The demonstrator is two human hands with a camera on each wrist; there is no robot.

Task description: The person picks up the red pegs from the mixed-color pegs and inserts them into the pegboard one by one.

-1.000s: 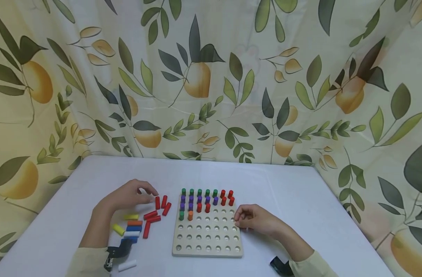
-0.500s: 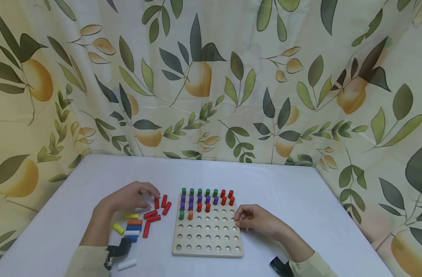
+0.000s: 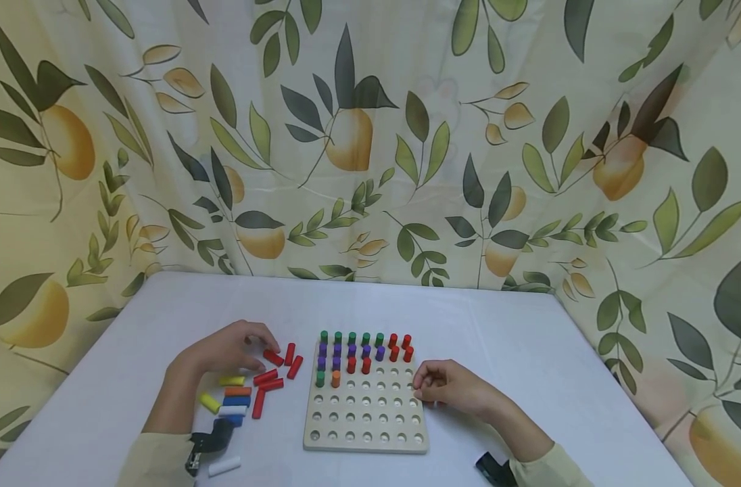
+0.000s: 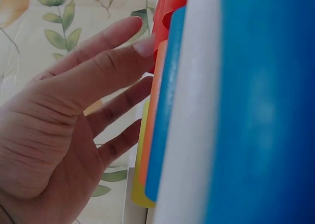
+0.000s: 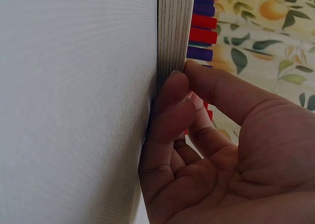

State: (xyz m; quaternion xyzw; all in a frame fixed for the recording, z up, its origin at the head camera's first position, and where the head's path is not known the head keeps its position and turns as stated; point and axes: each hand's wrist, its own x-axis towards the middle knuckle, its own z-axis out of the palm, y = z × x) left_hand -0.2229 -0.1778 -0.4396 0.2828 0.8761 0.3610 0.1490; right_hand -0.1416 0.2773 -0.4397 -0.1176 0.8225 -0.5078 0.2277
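Note:
My left hand (image 3: 221, 346) is over the loose pegs left of the board, thumb and fingers spread apart. Its index fingertip is right at a red peg (image 3: 274, 358) lying slantwise. In the left wrist view the fingers (image 4: 106, 69) reach toward the red pegs (image 4: 174, 0), with nothing pinched. My right hand (image 3: 454, 389) holds the right edge of the wooden pegboard (image 3: 364, 446). In the right wrist view its thumb (image 5: 216, 81) lies at the board's top edge and curled fingers press the side. Green, purple, red and orange pegs stand in the board's back rows.
More red pegs (image 3: 294, 367) lie between the left hand and the board. Nearer the left wrist are yellow pegs (image 3: 209, 403), an orange peg (image 3: 237, 391), blue pegs (image 3: 236, 401) and white pegs (image 3: 224, 467). A patterned curtain (image 3: 370, 135) hangs behind the white table (image 3: 498, 325).
The red peg under the left hand has turned from pointing away to lying slantwise. The left fingers have shifted slightly around it. The right hand stays on the board.

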